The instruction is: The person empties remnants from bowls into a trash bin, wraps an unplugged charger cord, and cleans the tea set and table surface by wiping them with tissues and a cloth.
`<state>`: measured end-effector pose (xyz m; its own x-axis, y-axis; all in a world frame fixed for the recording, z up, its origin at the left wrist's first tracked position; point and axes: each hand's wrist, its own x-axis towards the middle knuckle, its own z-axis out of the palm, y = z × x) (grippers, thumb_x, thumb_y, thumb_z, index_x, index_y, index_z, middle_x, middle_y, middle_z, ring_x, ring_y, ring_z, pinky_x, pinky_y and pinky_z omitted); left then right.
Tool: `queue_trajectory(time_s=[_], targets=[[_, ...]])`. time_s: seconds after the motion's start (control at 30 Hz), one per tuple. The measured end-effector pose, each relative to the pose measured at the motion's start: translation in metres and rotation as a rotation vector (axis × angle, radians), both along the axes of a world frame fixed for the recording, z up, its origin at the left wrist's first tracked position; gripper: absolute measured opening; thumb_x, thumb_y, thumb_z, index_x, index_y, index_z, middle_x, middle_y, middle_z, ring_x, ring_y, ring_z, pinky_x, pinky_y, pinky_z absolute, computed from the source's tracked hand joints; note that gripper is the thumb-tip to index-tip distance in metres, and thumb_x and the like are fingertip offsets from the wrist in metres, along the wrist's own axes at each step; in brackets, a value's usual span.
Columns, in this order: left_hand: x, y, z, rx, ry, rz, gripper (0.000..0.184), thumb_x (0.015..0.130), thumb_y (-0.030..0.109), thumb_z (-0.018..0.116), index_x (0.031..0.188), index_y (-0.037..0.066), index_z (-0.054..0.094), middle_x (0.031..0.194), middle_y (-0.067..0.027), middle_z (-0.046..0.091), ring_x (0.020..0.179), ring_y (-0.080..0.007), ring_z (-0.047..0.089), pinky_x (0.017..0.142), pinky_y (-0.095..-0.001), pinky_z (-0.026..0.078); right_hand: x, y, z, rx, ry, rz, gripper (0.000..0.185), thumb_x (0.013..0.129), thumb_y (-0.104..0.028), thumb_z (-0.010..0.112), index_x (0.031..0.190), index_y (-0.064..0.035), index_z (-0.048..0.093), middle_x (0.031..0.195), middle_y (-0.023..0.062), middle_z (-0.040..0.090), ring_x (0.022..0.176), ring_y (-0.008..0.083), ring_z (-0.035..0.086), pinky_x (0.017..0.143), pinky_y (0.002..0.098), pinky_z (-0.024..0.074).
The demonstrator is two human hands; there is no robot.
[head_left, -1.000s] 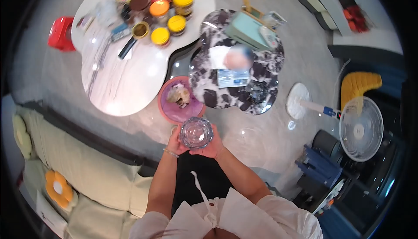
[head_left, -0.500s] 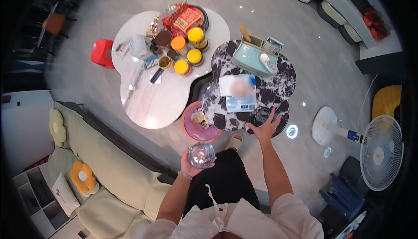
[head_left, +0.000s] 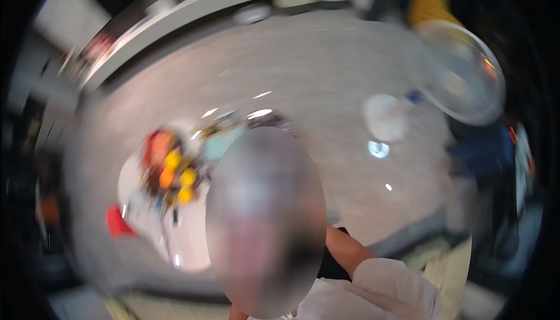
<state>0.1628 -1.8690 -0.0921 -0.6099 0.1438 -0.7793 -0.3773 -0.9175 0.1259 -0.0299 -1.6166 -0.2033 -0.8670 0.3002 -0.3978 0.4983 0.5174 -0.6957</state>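
Note:
A large blurred oval patch covers the middle of the head view and hides both my hands. My right forearm (head_left: 345,250) comes in from the white sleeve (head_left: 396,282) and runs behind the patch. Only a small bit of my left forearm (head_left: 237,312) shows at the patch's lower edge. The clear round glass that my left hand held half a second ago cannot be made out. Most of the dark marbled table (head_left: 274,120) is also covered; its far edge shows above the patch.
On the white table (head_left: 192,250) at left stand several yellow-lidded jars (head_left: 186,176) and red packets (head_left: 158,148). A pale green box (head_left: 223,144) lies beyond. A red container (head_left: 118,221) is at the far left. The fan (head_left: 461,75) stands at upper right, its white base (head_left: 385,117) on the floor.
My head has tilted up and turned, so the tables now lie lower and leftward and the picture is smeared. Both hands, visible before, are now behind the blurred patch.

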Motion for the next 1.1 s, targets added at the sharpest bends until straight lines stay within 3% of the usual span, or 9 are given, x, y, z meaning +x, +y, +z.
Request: queue_trajectory(time_s=[0.17, 0.23, 0.27, 0.37, 0.47, 0.53, 0.6, 0.63, 1.1], targets=[[-0.084, 0.029, -0.039, -0.078, 0.188, -0.346, 0.068, 0.071, 0.066, 0.050, 0.121, 0.020, 0.052, 0.124, -0.0101, 0.051, 0.112, -0.0376, 0.047, 0.087, -0.0588, 0.038, 0.120, 0.160, 0.025, 0.008, -0.147, -0.386, 0.121, 0.049, -0.047, 0.082, 0.142, -0.0171, 0.011, 0.121, 0.0286, 0.037, 0.113, 0.0438, 0.041, 0.096, 0.0479, 0.0366], [-0.120, 0.063, -0.034, -0.040, 0.207, -0.457, 0.066, 0.071, 0.065, 0.051, 0.120, 0.019, 0.052, 0.122, -0.0092, 0.052, 0.110, -0.0341, 0.049, 0.086, -0.0571, 0.039, 0.203, 0.245, -0.074, 0.337, -0.038, -0.403, 0.120, 0.048, -0.048, 0.083, 0.141, -0.0173, 0.014, 0.121, 0.0264, 0.038, 0.110, 0.0420, 0.045, 0.093, 0.0469, 0.0404], [-0.138, 0.096, -0.030, -0.030, 0.228, -0.523, 0.065, 0.072, 0.063, 0.051, 0.120, 0.018, 0.051, 0.121, -0.0096, 0.052, 0.109, -0.0338, 0.049, 0.086, -0.0560, 0.040, 0.202, 0.257, 0.082, 0.210, -0.164, -0.696, 0.118, 0.046, -0.045, 0.084, 0.140, -0.0169, 0.017, 0.122, 0.0244, 0.039, 0.110, 0.0404, 0.046, 0.092, 0.0460, 0.0410], [-0.177, 0.198, -0.014, -0.041, 0.293, -0.698, 0.063, 0.075, 0.058, 0.051, 0.119, 0.014, 0.050, 0.120, -0.0109, 0.052, 0.107, -0.0327, 0.050, 0.085, -0.0529, 0.043, 0.288, 0.334, 0.133, 0.197, -0.170, -1.095, 0.116, 0.043, -0.043, 0.086, 0.136, -0.0080, 0.025, 0.122, 0.0214, 0.041, 0.114, 0.0354, 0.043, 0.097, 0.0414, 0.0382], [-0.194, 0.303, 0.011, -0.096, 0.405, -0.850, 0.061, 0.078, 0.053, 0.052, 0.119, 0.009, 0.048, 0.119, -0.0121, 0.051, 0.105, -0.0316, 0.052, 0.085, -0.0498, 0.045, 0.383, 0.405, 0.115, 0.301, 0.062, -1.294, 0.118, 0.044, -0.040, 0.085, 0.138, -0.0132, 0.020, 0.122, 0.0224, 0.038, 0.112, 0.0380, 0.044, 0.095, 0.0440, 0.0400], [-0.186, 0.362, 0.022, -0.367, 0.765, -0.919, 0.059, 0.080, 0.050, 0.052, 0.119, 0.006, 0.047, 0.118, -0.0130, 0.051, 0.104, -0.0309, 0.052, 0.085, -0.0477, 0.047, 0.417, 0.430, 0.140, 0.209, -0.037, -1.528, 0.119, 0.044, -0.039, 0.085, 0.139, -0.0120, 0.019, 0.124, 0.0242, 0.038, 0.114, 0.0383, 0.043, 0.095, 0.0433, 0.0395], [-0.176, 0.425, 0.027, -0.523, 1.026, -0.946, 0.058, 0.082, 0.047, 0.052, 0.119, 0.004, 0.045, 0.117, -0.0138, 0.051, 0.103, -0.0302, 0.053, 0.084, -0.0456, 0.049, 0.434, 0.466, 0.150, 0.183, -0.038, -1.583, 0.121, 0.043, -0.039, 0.085, 0.139, -0.0118, 0.017, 0.123, 0.0251, 0.038, 0.114, 0.0386, 0.043, 0.095, 0.0432, 0.0395], [-0.195, 0.467, 0.017, 0.139, 0.265, -1.125, 0.065, 0.070, 0.067, 0.048, 0.117, 0.022, 0.054, 0.119, -0.0068, 0.054, 0.107, -0.0319, 0.051, 0.083, -0.0562, 0.039, 0.452, 0.479, 0.156, 0.164, -0.061, -1.591, 0.122, 0.043, -0.039, 0.085, 0.140, -0.0116, 0.016, 0.123, 0.0260, 0.038, 0.114, 0.0390, 0.043, 0.094, 0.0431, 0.0395], [-0.188, 1.034, 0.090, 0.292, 0.522, -1.514, 0.063, 0.084, 0.062, 0.037, 0.127, 0.017, 0.048, 0.128, -0.0089, 0.049, 0.116, -0.0297, 0.047, 0.091, -0.0533, 0.039, 0.431, 0.784, 0.175, 0.205, 0.054, -1.663, 0.126, 0.040, -0.035, 0.088, 0.140, -0.0107, 0.015, 0.118, 0.0246, 0.043, 0.110, 0.0382, 0.047, 0.093, 0.0426, 0.0416]])
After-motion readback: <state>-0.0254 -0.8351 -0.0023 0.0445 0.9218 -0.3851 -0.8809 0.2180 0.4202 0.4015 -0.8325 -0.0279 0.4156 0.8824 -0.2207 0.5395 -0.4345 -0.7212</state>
